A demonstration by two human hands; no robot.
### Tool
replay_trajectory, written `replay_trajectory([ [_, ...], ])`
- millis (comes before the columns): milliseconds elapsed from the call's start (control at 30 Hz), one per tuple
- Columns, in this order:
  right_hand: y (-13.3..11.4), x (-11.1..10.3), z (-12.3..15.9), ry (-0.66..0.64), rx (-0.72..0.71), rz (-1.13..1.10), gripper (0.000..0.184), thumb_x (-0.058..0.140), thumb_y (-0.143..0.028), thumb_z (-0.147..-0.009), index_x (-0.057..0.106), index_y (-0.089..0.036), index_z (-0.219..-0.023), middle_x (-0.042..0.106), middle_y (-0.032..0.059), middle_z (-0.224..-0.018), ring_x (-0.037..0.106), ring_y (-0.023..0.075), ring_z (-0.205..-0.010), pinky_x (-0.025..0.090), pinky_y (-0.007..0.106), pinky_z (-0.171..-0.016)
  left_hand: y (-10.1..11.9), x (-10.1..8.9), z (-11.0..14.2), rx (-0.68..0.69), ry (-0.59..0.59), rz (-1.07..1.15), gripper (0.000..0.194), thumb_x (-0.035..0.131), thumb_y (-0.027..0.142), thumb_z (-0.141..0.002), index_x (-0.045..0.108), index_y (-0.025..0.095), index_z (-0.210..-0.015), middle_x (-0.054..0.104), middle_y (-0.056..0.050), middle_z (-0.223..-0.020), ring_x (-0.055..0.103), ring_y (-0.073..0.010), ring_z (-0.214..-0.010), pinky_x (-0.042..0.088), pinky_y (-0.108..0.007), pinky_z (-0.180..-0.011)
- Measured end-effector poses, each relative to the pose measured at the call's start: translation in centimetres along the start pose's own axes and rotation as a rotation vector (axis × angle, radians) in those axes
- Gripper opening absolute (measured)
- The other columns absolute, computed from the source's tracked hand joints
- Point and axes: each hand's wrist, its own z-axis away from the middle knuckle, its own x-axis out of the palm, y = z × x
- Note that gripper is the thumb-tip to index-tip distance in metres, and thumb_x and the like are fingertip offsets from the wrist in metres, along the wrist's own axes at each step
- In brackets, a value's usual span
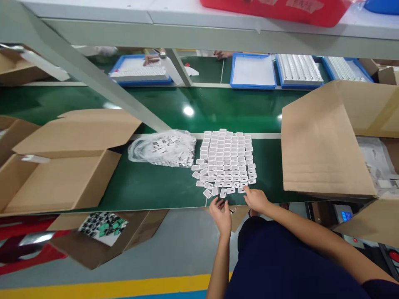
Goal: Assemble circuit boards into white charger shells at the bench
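Note:
Small white rectangular plastic pieces [224,160] lie in tight rows on the green conveyor belt [162,187], and the rows loosen into scattered pieces at the near edge. My right hand [256,200] reaches that near edge, its fingertips touching a piece. My left hand [220,216] hangs just off the belt's front edge below the pile, fingers spread, with nothing visible in it. To the left of the rows lies a clear plastic bag [162,148] stuffed with more white pieces.
Open cardboard boxes [59,182] [321,141] stand on the belt at both sides. Blue trays [253,71] and a co-worker's hand [151,61] are beyond a metal shelf beam [93,83]. A red crate [274,8] sits on the shelf above. A digital scale [346,216] is at lower right.

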Motion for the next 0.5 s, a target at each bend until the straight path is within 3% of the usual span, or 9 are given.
replay_trajectory([
  [100,0.8,-1.1,1.6,-0.022,-0.025,-0.089,0.031,0.054,-0.031,-0.097,0.056,-0.014,-0.122,0.065,0.0077,-0.109,0.065,0.0182,-0.093,0.055,0.039,-0.082,2.1,-0.7,2.4,0.054,-0.068,-0.027,0.040,0.056,0.048,-0.084,0.054,0.015,-0.106,0.053,-0.014,-0.110,0.057,-0.0239,-0.097,0.052,-0.041,-0.084],
  [200,2.8,-3.2,6.5,-0.070,-0.094,-0.199,0.027,0.057,-0.030,-0.095,0.060,-0.015,-0.117,0.069,0.0049,-0.104,0.067,0.0152,-0.090,0.053,0.028,-0.077,4.8,-0.4,5.1,0.117,-0.398,0.034,0.036,0.058,0.054,-0.082,0.060,0.018,-0.088,0.061,-0.008,-0.088,0.061,-0.0222,-0.082,0.053,-0.037,-0.077],
  [300,6.0,-6.3,14.3,-0.104,-0.130,-0.267,0.030,0.068,-0.029,-0.086,0.063,-0.021,-0.115,0.073,0.0018,-0.096,0.069,0.0151,-0.082,0.046,0.021,-0.064,8.3,1.2,6.5,0.161,-0.887,0.135,0.038,0.052,0.055,-0.088,0.065,0.019,-0.081,0.067,-0.005,-0.078,0.065,-0.0201,-0.072,0.055,-0.031,-0.069],
  [367,8.3,-8.7,20.4,-0.092,-0.111,-0.268,0.030,0.068,-0.024,-0.085,0.065,-0.022,-0.114,0.074,0.0035,-0.093,0.069,0.0181,-0.079,0.044,0.024,-0.061,11.6,3.1,7.0,0.211,-1.350,0.187,0.042,0.046,0.054,-0.092,0.070,0.020,-0.084,0.072,-0.007,-0.089,0.068,-0.0219,-0.084,0.056,-0.031,-0.078],
  [433,10.6,-10.9,26.5,-0.042,-0.134,-0.289,0.025,0.064,-0.017,-0.088,0.065,-0.019,-0.113,0.075,0.0052,-0.093,0.069,0.0177,-0.079,0.046,0.025,-0.064,15.4,5.4,8.1,0.273,-1.788,0.188,0.043,0.043,0.053,-0.094,0.074,0.023,-0.099,0.073,-0.007,-0.107,0.067,-0.0234,-0.101,0.053,-0.032,-0.093],
  [500,13.3,-12.9,32.0,0.033,-0.190,-0.412,0.021,0.056,-0.016,-0.093,0.065,-0.018,-0.113,0.074,0.0049,-0.093,0.068,0.0144,-0.081,0.048,0.022,-0.069,19.2,7.9,9.8,0.300,-2.050,0.136,0.042,0.044,0.051,-0.095,0.065,0.029,-0.124,0.066,-0.004,-0.128,0.061,-0.0227,-0.117,0.046,-0.034,-0.105],
])
